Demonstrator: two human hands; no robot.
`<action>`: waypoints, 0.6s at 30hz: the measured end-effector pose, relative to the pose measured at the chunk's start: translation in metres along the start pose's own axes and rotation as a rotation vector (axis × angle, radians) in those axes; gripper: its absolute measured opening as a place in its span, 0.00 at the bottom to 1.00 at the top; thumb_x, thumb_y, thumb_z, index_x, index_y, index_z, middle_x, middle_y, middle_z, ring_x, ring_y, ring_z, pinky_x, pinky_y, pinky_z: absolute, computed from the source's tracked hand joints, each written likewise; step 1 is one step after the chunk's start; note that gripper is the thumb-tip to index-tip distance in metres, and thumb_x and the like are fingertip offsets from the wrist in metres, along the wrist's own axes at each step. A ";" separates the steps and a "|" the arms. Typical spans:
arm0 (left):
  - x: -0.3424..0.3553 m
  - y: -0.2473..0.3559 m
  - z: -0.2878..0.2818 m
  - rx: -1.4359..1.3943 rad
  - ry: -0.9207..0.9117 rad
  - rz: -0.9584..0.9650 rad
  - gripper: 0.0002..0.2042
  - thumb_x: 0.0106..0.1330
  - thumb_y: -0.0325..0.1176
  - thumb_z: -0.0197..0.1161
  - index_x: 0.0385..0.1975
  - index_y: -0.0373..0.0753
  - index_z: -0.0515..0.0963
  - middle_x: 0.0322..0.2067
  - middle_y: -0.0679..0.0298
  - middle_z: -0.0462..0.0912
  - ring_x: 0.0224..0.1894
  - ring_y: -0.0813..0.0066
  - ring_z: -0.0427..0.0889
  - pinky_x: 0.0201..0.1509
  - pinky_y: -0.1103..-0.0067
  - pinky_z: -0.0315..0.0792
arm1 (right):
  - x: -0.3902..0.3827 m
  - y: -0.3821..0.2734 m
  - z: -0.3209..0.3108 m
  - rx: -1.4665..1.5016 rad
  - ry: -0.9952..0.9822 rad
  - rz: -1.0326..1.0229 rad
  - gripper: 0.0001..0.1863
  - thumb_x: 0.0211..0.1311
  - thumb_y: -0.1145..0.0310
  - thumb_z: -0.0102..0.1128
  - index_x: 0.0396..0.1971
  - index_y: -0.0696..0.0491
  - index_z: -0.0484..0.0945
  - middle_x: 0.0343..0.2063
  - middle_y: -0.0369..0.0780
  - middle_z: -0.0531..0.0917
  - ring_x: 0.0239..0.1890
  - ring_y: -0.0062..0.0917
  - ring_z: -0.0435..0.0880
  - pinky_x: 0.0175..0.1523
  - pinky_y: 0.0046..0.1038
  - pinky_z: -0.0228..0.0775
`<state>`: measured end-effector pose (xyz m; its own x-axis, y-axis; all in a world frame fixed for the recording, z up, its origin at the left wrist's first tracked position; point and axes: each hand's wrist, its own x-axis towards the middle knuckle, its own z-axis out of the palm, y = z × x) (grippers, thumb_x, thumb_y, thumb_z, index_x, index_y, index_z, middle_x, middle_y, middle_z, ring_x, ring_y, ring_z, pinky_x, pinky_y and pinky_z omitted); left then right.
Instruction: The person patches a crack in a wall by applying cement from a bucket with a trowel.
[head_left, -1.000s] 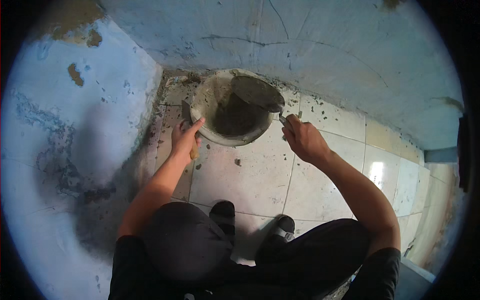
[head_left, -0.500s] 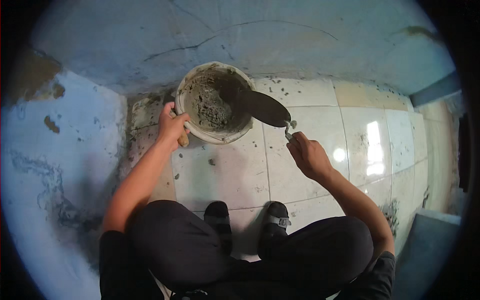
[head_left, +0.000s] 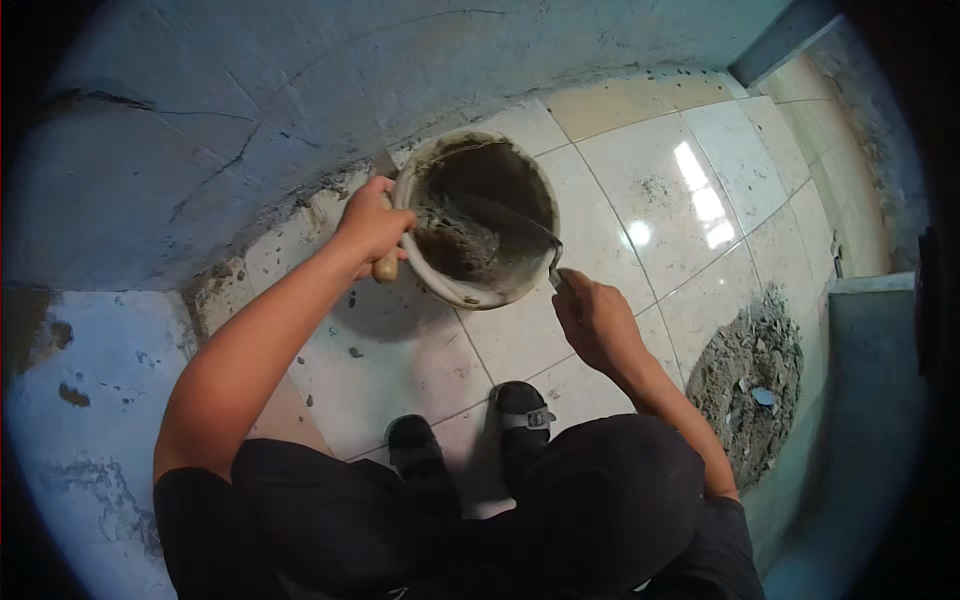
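A pale bucket (head_left: 430, 275) stands on the tiles below me, its inner wall caked with grey mortar (head_left: 460, 245). My left hand (head_left: 375, 225) is closed at the bucket's left rim. In the same grip is a wooden-handled tool (head_left: 386, 265); its handle end pokes out below the palm, and a bit of what looks like a flat blade shows above the fingers. My right hand (head_left: 598, 318), just right of the bucket, is wrapped round the handle of a trowel (head_left: 510, 220). The trowel's dark blade reaches down inside the bucket, its tip hard to make out against the mortar.
A cracked blue wall (head_left: 300, 90) runs behind the bucket, with crumbs along its foot. On the right lies a heap of grey rubble (head_left: 750, 385), beside a grey block-like ledge (head_left: 870, 390). My sandalled feet (head_left: 525, 420) are on the tiled floor (head_left: 400, 350) close to the bucket.
The trowel blade has gone from over the bucket's right rim down into it, as my right hand moved left. The view has turned, bringing the rubble heap into sight.
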<state>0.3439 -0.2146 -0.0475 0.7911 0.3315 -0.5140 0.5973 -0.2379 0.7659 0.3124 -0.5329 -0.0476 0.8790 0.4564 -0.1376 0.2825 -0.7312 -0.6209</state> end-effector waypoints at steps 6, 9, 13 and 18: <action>0.004 -0.006 0.044 0.016 -0.093 0.087 0.25 0.61 0.26 0.66 0.59 0.40 0.70 0.42 0.56 0.81 0.31 0.70 0.82 0.23 0.74 0.79 | 0.041 0.032 0.009 -0.206 0.088 0.036 0.13 0.69 0.65 0.53 0.33 0.60 0.77 0.25 0.58 0.81 0.32 0.56 0.83 0.41 0.52 0.75; 0.008 -0.015 0.037 -0.013 -0.078 0.129 0.25 0.61 0.26 0.67 0.59 0.40 0.70 0.41 0.57 0.82 0.30 0.72 0.81 0.22 0.75 0.78 | 0.036 0.025 -0.011 0.001 -0.037 0.040 0.13 0.69 0.65 0.57 0.40 0.62 0.79 0.29 0.58 0.83 0.34 0.55 0.84 0.40 0.49 0.75; 0.002 -0.014 0.039 -0.049 -0.082 0.082 0.25 0.63 0.28 0.67 0.61 0.40 0.69 0.40 0.58 0.81 0.28 0.73 0.81 0.21 0.76 0.76 | -0.008 0.026 -0.026 0.163 -0.027 0.199 0.15 0.66 0.65 0.61 0.46 0.60 0.80 0.30 0.56 0.84 0.35 0.53 0.84 0.41 0.47 0.75; 0.002 0.004 0.061 -0.032 -0.142 0.226 0.28 0.64 0.29 0.68 0.64 0.40 0.68 0.39 0.59 0.82 0.27 0.75 0.81 0.21 0.77 0.75 | 0.026 0.070 -0.015 -0.201 0.053 0.065 0.14 0.68 0.65 0.59 0.46 0.58 0.79 0.31 0.54 0.84 0.35 0.52 0.84 0.41 0.49 0.75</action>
<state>0.3560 -0.2701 -0.0690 0.9157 0.1412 -0.3762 0.4010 -0.2610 0.8781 0.3606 -0.5799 -0.0824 0.9154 0.3818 -0.1277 0.2912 -0.8469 -0.4450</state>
